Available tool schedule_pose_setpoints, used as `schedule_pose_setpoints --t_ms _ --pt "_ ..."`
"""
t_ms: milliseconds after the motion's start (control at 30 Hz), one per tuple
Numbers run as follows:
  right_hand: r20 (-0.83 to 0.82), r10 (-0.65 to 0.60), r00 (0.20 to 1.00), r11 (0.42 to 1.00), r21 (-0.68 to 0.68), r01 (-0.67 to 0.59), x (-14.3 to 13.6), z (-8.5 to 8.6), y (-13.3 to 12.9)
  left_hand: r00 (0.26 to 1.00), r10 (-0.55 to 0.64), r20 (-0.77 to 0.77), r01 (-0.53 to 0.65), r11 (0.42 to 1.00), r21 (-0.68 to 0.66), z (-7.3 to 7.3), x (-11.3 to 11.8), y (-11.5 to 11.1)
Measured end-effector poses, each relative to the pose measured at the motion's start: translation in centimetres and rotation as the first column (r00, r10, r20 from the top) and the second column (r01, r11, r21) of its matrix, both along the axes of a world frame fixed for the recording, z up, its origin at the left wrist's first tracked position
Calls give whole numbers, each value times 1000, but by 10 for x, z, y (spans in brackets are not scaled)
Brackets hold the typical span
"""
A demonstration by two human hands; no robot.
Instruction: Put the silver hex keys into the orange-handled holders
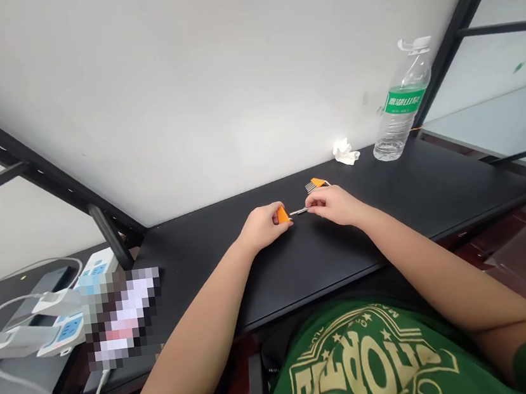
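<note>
Now, left hand (pixel 263 226): fingers and thumb were clamped on the orange piece (pixel 283 215), mid-frame;
Right hand (pixel 335 205): pinched the metal rod (pixel 299 211), just right of it;
Handling: a firm left hold and a rod kept level with the orange piece seemed wisest; a loose pinch probably risked twisting;
Pronged piece (pixel 319 182): sat above the right fingers, partly covered;
Hidden: the rod's right end lay under fingertips; contact at its left tip could not be told;
Phone (pixel 131 312): pixelated, lower left.
</note>
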State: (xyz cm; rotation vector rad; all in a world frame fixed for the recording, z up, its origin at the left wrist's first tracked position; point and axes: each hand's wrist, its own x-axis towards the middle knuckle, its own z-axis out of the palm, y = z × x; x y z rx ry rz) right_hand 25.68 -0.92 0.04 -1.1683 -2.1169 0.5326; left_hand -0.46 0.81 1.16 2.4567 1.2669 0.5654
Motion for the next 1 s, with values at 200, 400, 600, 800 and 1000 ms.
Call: schedule_pose_setpoints --t_ms 200,400,600,800,1000 --pt "0 146 989 962 234 -142 -1 -4 0 998 -3 67 5 999 -35 -1 -1 -1" --pt "72 189 979 927 316 -202 3 -8 0 993 -16 114 22 999 -47 -3 -1 -2" --pt "98 202 975 932 288 -222 -9 -11 -5 999 -37 17 36 997 70 1 1 -4" --pt "-16 257 966 952 179 -250 -28 -6 -14 996 -75 48 70 992 108 5 7 -10" --pt "-391 107 914 964 -185 -192 -29 -7 -11 968 -98 231 84 994 71 7 10 -15"
